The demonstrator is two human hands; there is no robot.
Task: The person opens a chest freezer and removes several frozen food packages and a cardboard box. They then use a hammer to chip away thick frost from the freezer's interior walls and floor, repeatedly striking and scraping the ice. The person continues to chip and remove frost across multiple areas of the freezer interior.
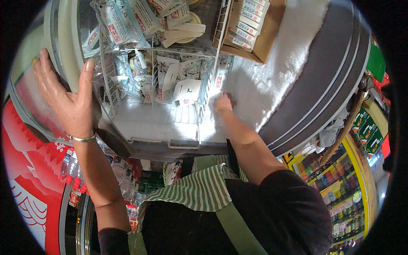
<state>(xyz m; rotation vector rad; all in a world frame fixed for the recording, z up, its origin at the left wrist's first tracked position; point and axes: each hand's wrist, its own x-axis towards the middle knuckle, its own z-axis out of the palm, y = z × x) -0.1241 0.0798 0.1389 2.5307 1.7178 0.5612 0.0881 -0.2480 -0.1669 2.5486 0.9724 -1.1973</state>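
Note:
My left hand (70, 102), with a bracelet at the wrist, rests with its thumb and fingers spread over the frame of the freezer's sliding lid (71, 47). Down inside the chest freezer, my right hand (224, 103) is beside the white wire divider (208, 92), its fingers curled and partly hidden. Just beyond its fingertips lies a wrapped ice pop (220, 76) against the divider. Whether the hand touches or holds anything cannot be told. Left of the divider, wire baskets hold wrapped ice creams (165, 70) and a white card bearing writing (187, 91).
An open cardboard box (271, 41) of small white packs stands at the upper right inside the freezer. Thick frost (287, 63) coats the right wall. Bottles (72, 165) stand at the lower left, and a yellow-framed display cabinet (361, 181) is at the right.

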